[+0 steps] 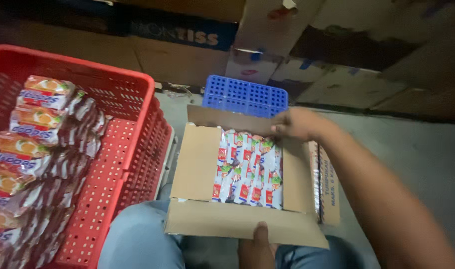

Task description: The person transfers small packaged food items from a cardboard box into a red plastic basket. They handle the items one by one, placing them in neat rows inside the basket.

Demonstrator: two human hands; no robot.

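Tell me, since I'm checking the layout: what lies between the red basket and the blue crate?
In the head view, only bare grey floor separates the red basket from the blue crate.

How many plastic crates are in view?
2: a red crate at left holding packets, and a blue crate behind the open box. Others may be hidden.

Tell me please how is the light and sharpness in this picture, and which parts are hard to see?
Head view: dim overall, the cardboard stacks at the top almost lost in shadow; the packets in the open carton show some glare; the red crate is soft at its left edge; the right hand and left hand look slightly blurred.
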